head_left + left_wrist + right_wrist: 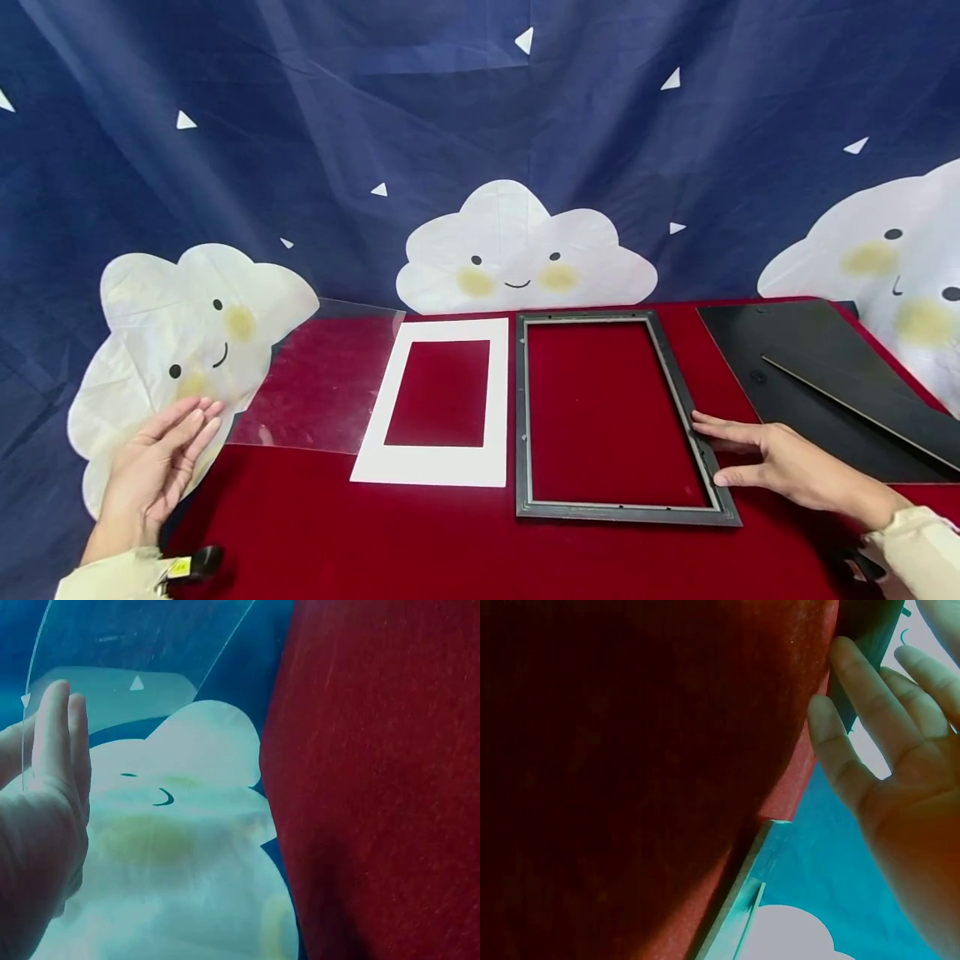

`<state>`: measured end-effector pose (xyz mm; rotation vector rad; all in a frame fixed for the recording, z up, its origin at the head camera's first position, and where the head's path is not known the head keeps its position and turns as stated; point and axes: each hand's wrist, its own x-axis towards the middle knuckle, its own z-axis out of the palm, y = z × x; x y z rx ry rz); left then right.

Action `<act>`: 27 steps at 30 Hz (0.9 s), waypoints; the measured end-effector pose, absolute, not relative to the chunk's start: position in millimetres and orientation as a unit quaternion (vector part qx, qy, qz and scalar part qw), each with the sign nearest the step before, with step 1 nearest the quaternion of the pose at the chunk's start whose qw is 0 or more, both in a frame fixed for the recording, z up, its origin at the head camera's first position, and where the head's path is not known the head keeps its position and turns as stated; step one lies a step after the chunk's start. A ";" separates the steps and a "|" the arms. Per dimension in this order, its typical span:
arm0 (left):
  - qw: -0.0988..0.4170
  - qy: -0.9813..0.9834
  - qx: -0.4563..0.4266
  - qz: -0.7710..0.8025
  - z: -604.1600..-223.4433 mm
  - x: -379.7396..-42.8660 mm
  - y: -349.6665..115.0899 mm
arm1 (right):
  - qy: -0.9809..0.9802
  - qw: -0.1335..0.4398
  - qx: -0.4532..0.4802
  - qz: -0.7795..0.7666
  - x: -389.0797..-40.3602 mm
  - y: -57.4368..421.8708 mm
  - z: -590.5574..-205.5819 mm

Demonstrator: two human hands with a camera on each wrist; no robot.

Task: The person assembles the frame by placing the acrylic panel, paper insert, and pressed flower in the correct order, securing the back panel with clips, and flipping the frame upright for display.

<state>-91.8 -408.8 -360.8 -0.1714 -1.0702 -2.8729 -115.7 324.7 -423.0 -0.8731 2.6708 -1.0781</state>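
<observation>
My left hand (pixel 161 467), at the left of the table, pinches the edge of a clear plastic sheet (pixel 322 383). The sheet is tilted up, and its far corner comes close to a white mat (pixel 450 467) with a rectangular opening. In the left wrist view, the clear sheet (pixel 157 645) rises past the fingers (pixel 52 742). My right hand (pixel 795 467) rests its fingertips and thumb against the right side of a dark picture frame (pixel 522 417), which lies flat. Its fingers (pixel 877 712) are nearly straight in the right wrist view.
A black backing board (pixel 772 333) with a raised stand flap (pixel 877 392) lies at the right, beside the right forearm. Everything lies on a red cloth (pixel 450 542). A dark blue curtain (pixel 337 125) with cloud faces hangs behind and at the left.
</observation>
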 end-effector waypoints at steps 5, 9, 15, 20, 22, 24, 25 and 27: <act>-0.032 -0.320 -0.138 -0.937 -364.0 -91.0 -403.3 | 0.884 0.065 -0.292 -0.358 -117.1 323.7 -421.9; -0.050 -0.325 -0.183 -0.927 -364.2 -91.3 -393.9 | 0.887 0.058 -0.293 -0.353 -117.2 323.0 -420.9; -0.066 -0.322 -0.239 -0.914 -368.0 -93.2 -383.4 | 0.889 0.059 -0.292 -0.349 -116.1 323.5 -421.3; -0.071 -0.334 -0.249 -0.906 -371.7 -94.1 -376.2 | 0.889 0.065 -0.289 -0.350 -115.2 324.2 -421.7; -0.073 -0.341 -0.250 -0.903 -373.0 -94.0 -372.6 | 0.889 0.064 -0.289 -0.349 -115.1 324.6 -421.8; -0.077 -0.345 -0.255 -0.900 -374.5 -94.3 -368.8 | 0.889 0.062 -0.289 -0.349 -115.2 324.8 -422.0; -0.080 -0.347 -0.259 -0.898 -374.9 -94.4 -366.9 | 0.889 0.063 -0.289 -0.348 -115.3 324.8 -422.2; -0.093 -0.344 -0.271 -0.894 -375.8 -95.5 -363.2 | 0.888 0.066 -0.289 -0.351 -115.3 324.9 -422.6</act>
